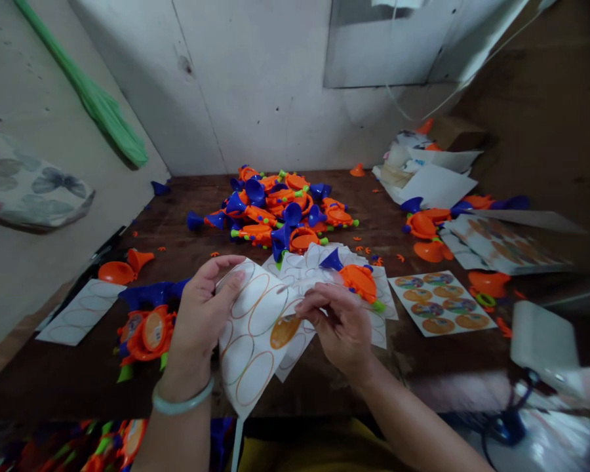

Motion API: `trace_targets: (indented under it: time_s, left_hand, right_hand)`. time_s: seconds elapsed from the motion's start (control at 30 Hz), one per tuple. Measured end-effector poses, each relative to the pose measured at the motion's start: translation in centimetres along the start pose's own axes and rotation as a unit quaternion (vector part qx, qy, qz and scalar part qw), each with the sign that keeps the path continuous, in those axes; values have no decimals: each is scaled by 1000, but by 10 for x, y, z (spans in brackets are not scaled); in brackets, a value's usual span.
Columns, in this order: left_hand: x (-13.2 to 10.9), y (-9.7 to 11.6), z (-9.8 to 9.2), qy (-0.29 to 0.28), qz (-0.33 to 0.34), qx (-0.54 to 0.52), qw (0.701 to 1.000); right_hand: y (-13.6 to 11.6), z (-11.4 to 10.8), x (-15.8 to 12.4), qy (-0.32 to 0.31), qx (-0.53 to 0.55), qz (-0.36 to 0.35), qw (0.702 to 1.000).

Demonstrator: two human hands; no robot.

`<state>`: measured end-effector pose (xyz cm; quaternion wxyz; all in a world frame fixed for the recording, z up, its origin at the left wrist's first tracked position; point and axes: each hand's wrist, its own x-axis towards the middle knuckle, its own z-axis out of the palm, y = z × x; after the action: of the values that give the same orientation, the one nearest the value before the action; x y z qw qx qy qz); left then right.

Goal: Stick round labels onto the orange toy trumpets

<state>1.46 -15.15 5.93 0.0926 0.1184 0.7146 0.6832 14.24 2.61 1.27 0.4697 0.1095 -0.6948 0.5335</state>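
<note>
My left hand [201,321], with a pale bangle on its wrist, grips a white sticker sheet [253,351] by its top left edge. The sheet is tilted and mostly bears orange oval outlines. One orange oval sticker [284,332] shows at its right side. The fingertips of my right hand [341,328] are pinched at that sticker's upper edge; whether it is lifted off the sheet I cannot tell. Just behind my right hand, an orange toy with a blue horn [360,282] lies on used white sheets [378,334].
A heap of orange and blue toys [280,210] covers the table's middle back. More toys with stickers [152,331] lie left. To the right are a full sticker sheet [440,303], a stack of sheets [506,242] and a white box-like device [543,341]. A used sheet [81,311] lies far left.
</note>
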Motion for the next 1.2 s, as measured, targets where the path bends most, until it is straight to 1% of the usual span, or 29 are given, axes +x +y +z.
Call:
trace_targets:
  time_s: [0.07, 0.1, 0.17, 0.23, 0.27, 0.3, 0.33, 0.4, 0.47, 0.57, 0.63, 0.7, 0.73, 0.8, 0.87, 0.9, 0.97, 1.0, 1.03, 1.07, 1.1, 1.13, 1.17, 1.2]
  left_hand:
    - [5, -2, 0, -1, 19, 29, 999]
    - [9, -5, 0, -2, 35, 58, 998]
    - [19, -16, 4, -13, 72, 123, 990]
    - [28, -32, 13, -40, 100, 175, 979]
    - [33, -41, 19, -56, 109, 193, 973]
    - [38, -50, 26, -69, 117, 212, 968]
    - [43, -58, 34, -76, 125, 236, 961]
    - [54, -69, 47, -70, 145, 287, 944]
    - [69, -70, 57, -45, 165, 333, 927]
    - [99, -60, 65, -19, 181, 388, 904]
    - [119, -51, 68, -23, 184, 412, 892]
    - [135, -42, 67, -34, 188, 424, 885]
    - [140, -37, 64, -38, 193, 424, 884]
    - [141, -28, 50, -42, 210, 411, 886]
    - [130, -18, 29, -56, 234, 376, 895]
    - [119, -14, 18, -70, 248, 352, 900]
    - [85, -9, 1, -116, 280, 299, 905]
    - [64, -10, -2, -136, 293, 271, 907]
    - [40, -12, -2, -167, 307, 228, 909]
    - [16, -17, 3, -202, 295, 119, 926]
    - [-8, -23, 11, -215, 260, 20, 941]
    - [-30, -30, 21, -207, 226, -66, 950]
    - [-50, -37, 32, -146, 195, -142, 959]
    - [-65, -44, 42, -125, 159, -184, 962]
  right_hand:
    - [-3, -2, 1, 16, -17, 13, 1000]
    - [-5, -4, 2, 36, -32, 22, 999]
    - [-7, -10, 7, 109, -51, 54, 991]
    - [-7, -18, 14, 197, -41, 82, 976]
    - [-6, -22, 17, 230, -30, 93, 968]
    - [-4, -25, 19, 251, -22, 101, 962]
    - [-1, -28, 21, 260, -18, 107, 960]
    - [3, -31, 20, 252, -17, 124, 960]
    - [7, -30, 16, 234, -11, 141, 962]
    - [8, -25, 9, 190, 2, 167, 967]
    - [5, -22, 7, 146, 6, 181, 973]
    - [1, -23, 8, 115, 11, 185, 976]
    - [-2, -26, 10, 109, 16, 183, 977]
    - [-6, -35, 17, 107, 38, 174, 978]
    - [-10, -47, 26, 89, 77, 172, 978]
    - [-12, -51, 31, 73, 101, 175, 977]
    - [-17, -55, 38, 45, 159, 187, 968]
    - [-21, -52, 40, 33, 188, 196, 962]
    - [-24, -48, 42, 22, 214, 204, 955]
    - [-28, -41, 42, 10, 237, 218, 947]
    - [-32, -32, 41, -1, 256, 235, 938]
    - [-35, -23, 39, -8, 273, 255, 928]
    - [-38, -14, 37, -12, 287, 277, 917]
    - [-41, -6, 35, -10, 299, 296, 907]
